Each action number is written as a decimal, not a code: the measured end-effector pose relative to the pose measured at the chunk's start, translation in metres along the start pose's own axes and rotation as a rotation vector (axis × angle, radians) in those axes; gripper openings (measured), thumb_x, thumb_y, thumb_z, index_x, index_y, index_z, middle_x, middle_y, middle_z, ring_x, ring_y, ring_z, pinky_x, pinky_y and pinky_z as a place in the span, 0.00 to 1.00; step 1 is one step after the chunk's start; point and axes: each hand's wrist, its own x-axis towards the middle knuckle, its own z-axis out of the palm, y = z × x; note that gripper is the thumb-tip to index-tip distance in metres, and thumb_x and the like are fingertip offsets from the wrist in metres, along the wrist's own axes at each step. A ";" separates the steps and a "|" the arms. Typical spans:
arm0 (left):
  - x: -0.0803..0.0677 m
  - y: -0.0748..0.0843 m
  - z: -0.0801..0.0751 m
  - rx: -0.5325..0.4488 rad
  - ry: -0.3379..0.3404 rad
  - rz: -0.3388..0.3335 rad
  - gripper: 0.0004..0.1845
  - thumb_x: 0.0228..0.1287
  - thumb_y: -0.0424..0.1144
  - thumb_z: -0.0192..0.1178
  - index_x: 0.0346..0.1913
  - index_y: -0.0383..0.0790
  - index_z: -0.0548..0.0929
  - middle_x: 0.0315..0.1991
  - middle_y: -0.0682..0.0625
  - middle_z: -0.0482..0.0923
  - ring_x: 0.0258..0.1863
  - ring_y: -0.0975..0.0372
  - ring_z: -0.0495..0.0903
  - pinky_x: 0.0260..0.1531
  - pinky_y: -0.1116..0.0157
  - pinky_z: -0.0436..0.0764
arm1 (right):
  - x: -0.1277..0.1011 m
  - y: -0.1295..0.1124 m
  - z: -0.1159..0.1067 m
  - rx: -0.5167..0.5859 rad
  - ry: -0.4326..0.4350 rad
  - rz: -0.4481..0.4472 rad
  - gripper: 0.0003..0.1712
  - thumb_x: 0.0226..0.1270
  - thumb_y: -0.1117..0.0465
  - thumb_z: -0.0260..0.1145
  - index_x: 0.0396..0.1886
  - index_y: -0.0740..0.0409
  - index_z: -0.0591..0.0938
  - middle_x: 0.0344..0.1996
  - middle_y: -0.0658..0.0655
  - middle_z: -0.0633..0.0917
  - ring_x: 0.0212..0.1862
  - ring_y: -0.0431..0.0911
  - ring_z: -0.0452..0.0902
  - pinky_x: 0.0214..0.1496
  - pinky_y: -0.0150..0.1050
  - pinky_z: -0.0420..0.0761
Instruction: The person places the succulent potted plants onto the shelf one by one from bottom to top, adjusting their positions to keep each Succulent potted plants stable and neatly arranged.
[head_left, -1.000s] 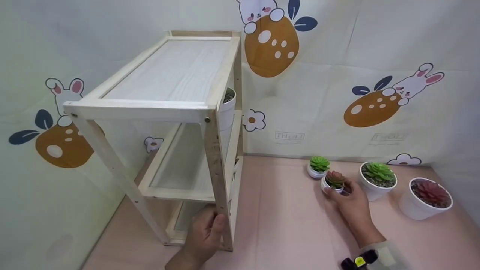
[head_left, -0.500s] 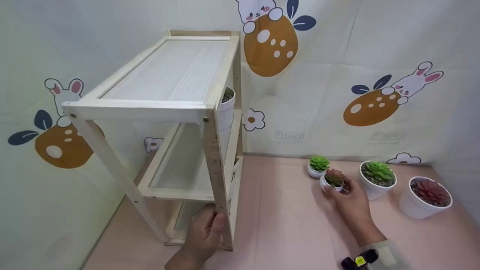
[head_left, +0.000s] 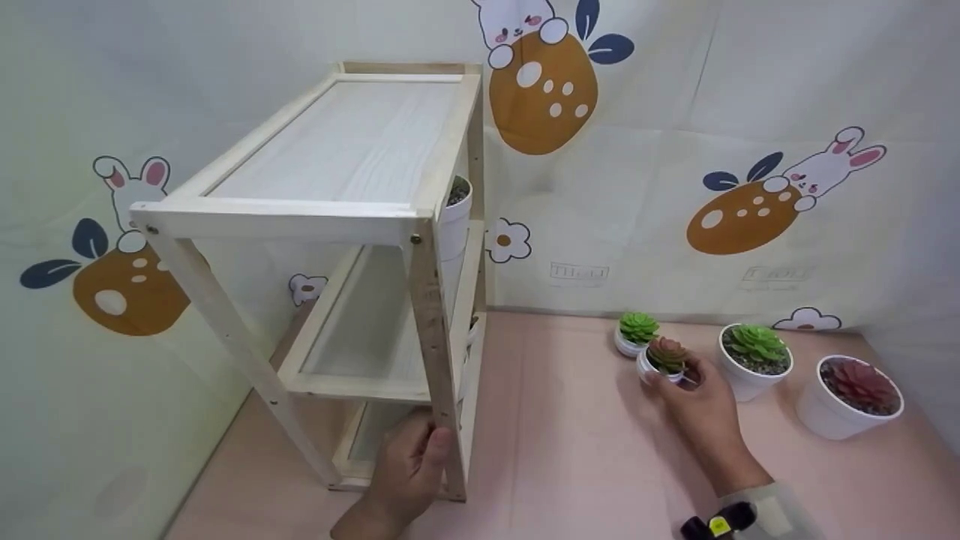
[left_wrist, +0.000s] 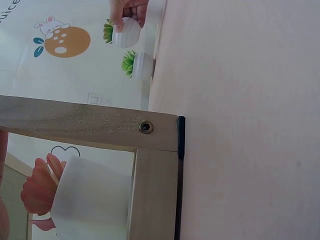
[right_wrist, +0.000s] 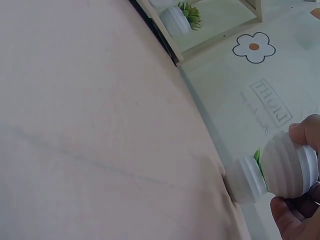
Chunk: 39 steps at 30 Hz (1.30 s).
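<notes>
Pinching small red succulent pot point(head_left: 663, 362), right hand point(head_left: 701, 409), green pot point(head_left: 636, 334) just behind, left hand point(head_left: 409, 471) gripping shelf leg point(head_left: 433, 352)

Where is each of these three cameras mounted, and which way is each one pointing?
Head: worn on the head, looking forward and down at the wooden shelf; the left hand grips its front post, the right hand holds a small reddish succulent pot.
Left wrist: low beside the shelf's frame, looking across the pink table towards the far right hand.
Right wrist: low over the table, facing the shelf's base; only fingertips show.
Shared: all three show the held pot.
</notes>
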 end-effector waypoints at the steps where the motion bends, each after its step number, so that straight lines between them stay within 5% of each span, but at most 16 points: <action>1: 0.000 0.000 0.000 0.000 0.000 -0.001 0.04 0.73 0.26 0.55 0.43 0.36 0.79 0.31 0.52 0.80 0.31 0.71 0.74 0.30 0.73 0.77 | 0.000 -0.001 0.000 0.002 -0.001 -0.002 0.38 0.66 0.59 0.76 0.72 0.62 0.72 0.69 0.61 0.78 0.66 0.47 0.72 0.53 0.17 0.71; 19: 0.003 0.000 0.000 -0.038 -0.008 0.032 0.06 0.73 0.25 0.54 0.44 0.37 0.79 0.35 0.50 0.83 0.31 0.69 0.78 0.32 0.73 0.80 | -0.010 -0.012 0.003 0.016 -0.035 -0.005 0.41 0.68 0.58 0.74 0.74 0.67 0.67 0.70 0.68 0.74 0.69 0.56 0.72 0.51 0.15 0.71; 39: 0.003 0.002 -0.001 -0.041 -0.019 -0.011 0.06 0.71 0.24 0.55 0.42 0.36 0.79 0.33 0.52 0.81 0.31 0.72 0.76 0.30 0.72 0.80 | -0.022 -0.041 0.015 0.121 -0.090 -0.058 0.40 0.66 0.63 0.76 0.73 0.65 0.68 0.70 0.63 0.73 0.70 0.53 0.71 0.56 0.17 0.74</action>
